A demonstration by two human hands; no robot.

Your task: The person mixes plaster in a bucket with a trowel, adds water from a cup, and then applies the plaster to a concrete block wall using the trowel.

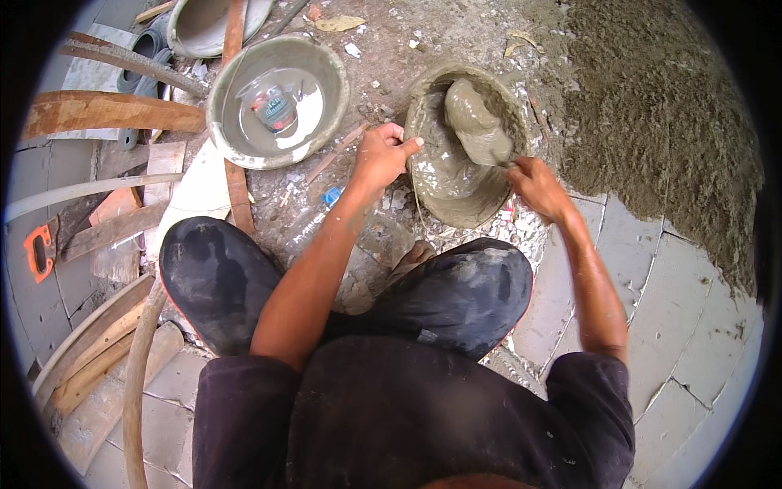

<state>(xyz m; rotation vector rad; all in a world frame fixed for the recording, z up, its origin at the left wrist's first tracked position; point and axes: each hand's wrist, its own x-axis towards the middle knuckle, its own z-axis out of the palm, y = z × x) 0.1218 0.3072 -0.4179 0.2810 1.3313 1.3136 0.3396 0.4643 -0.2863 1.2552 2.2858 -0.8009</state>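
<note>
My left hand [381,156] is closed on the left rim of a mortar-caked basin [463,210], its thumb laid over the edge. At the basin's right side, my right hand [538,187] is wrapped round the handle of a trowel [490,150]. The trowel's blade reaches over the inside of the basin and carries a lump of wet grey mortar [471,106]. More wet mortar coats the basin's walls and bottom. My fingers hide most of the trowel's handle.
Left of the basin stands a round tub [277,161] of water with a labelled clear container [275,110] in it. Another tub [181,37] is behind. Wood strips [122,112] and an orange-handled tool [39,253] lie left. A large mortar heap [652,106] covers the right floor.
</note>
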